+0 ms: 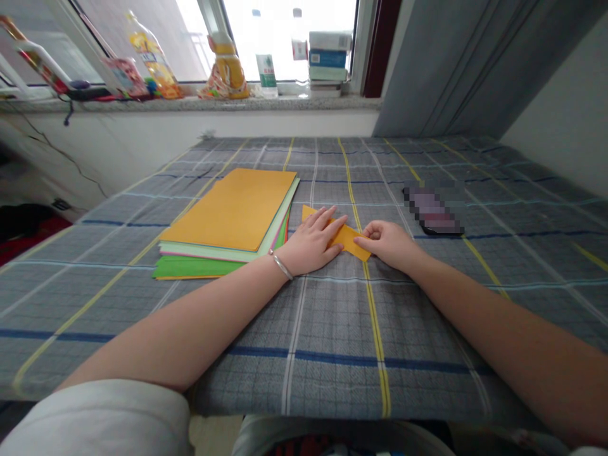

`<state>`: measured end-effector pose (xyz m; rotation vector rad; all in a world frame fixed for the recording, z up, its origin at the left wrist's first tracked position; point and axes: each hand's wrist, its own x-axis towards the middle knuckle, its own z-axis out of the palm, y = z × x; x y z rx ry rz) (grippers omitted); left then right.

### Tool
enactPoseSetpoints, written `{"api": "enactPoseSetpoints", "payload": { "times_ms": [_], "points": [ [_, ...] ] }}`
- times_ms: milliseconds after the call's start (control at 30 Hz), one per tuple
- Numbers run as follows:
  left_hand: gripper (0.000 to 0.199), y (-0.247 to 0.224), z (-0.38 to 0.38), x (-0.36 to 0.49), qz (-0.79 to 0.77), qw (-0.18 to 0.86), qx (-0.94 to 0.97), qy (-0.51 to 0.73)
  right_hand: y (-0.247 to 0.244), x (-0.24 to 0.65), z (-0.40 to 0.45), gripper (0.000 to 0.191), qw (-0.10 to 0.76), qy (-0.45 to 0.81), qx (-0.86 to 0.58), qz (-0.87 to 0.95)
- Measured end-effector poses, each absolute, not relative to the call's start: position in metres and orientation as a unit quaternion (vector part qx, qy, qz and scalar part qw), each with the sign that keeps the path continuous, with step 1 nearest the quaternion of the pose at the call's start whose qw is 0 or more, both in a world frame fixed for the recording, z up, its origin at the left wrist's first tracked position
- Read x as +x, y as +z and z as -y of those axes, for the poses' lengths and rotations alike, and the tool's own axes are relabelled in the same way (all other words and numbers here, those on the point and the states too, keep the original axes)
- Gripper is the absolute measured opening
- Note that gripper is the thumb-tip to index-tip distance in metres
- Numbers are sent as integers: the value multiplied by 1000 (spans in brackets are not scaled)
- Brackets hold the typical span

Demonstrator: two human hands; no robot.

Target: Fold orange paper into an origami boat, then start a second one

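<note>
A small folded piece of orange paper (350,241) lies on the checked tablecloth in front of me. My left hand (314,242) rests flat across its left and middle part, fingers spread, with a silver bangle on the wrist. At the paper's right end, my right hand (387,244) pinches the edge between thumb and curled fingers. Part of the paper is hidden under my left hand. Just left of my hands sits a stack of coloured sheets (235,209), orange on top, with green and other colours showing below.
A phone-like object (433,210), partly pixelated, lies to the right on the tablecloth (332,329). Beyond the far edge, a windowsill (166,105) holds bottles, a tube (266,73) and stacked boxes (329,58). A grey curtain (441,69) hangs at the right.
</note>
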<state>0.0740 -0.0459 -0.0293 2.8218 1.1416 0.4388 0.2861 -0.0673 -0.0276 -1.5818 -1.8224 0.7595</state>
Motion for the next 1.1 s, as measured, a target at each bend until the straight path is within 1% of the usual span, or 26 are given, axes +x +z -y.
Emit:
{"api": "enactPoseSetpoints", "payload": {
  "times_ms": [100,200,300,367,433,500,533,567,633,767,833,900,1000,1100],
  "points": [
    [60,-29,46,74,-403,47,896,182,-24,289,67,18,363,296,-617,633],
    [54,-26,46,74,-430,50,869,241,-20,292,65,17,473,288,-598,580],
    [48,-23,45,74,-401,62,874,267,-17,295,66,17,565,236,-546,572],
    [52,-22,44,74,-359,89,889,269,-15,297,69,15,581,185,-513,604],
    [61,-21,44,73,-323,122,897,278,-12,300,75,11,557,128,-486,661],
    [66,-21,44,72,-292,153,901,282,-8,301,81,6,492,70,-465,732],
    [66,-22,44,71,-282,163,902,283,-7,302,83,4,453,46,-448,770],
    [65,-22,44,71,-277,170,902,284,-6,303,84,4,413,27,-427,804],
    [59,-23,43,70,-284,173,898,288,-7,304,84,11,344,3,-383,857],
    [42,-23,41,70,-300,158,903,263,-16,303,77,21,248,20,-320,914],
    [35,-24,41,71,-278,141,922,231,-21,302,74,23,224,37,-300,926],
    [31,-24,41,72,-246,117,941,203,-23,302,73,22,217,42,-296,929],
    [30,-25,42,72,-215,82,956,182,-22,306,71,16,210,52,-311,925],
    [30,-24,42,71,-200,74,960,180,-20,313,69,8,202,86,-322,921]
  ]
}}
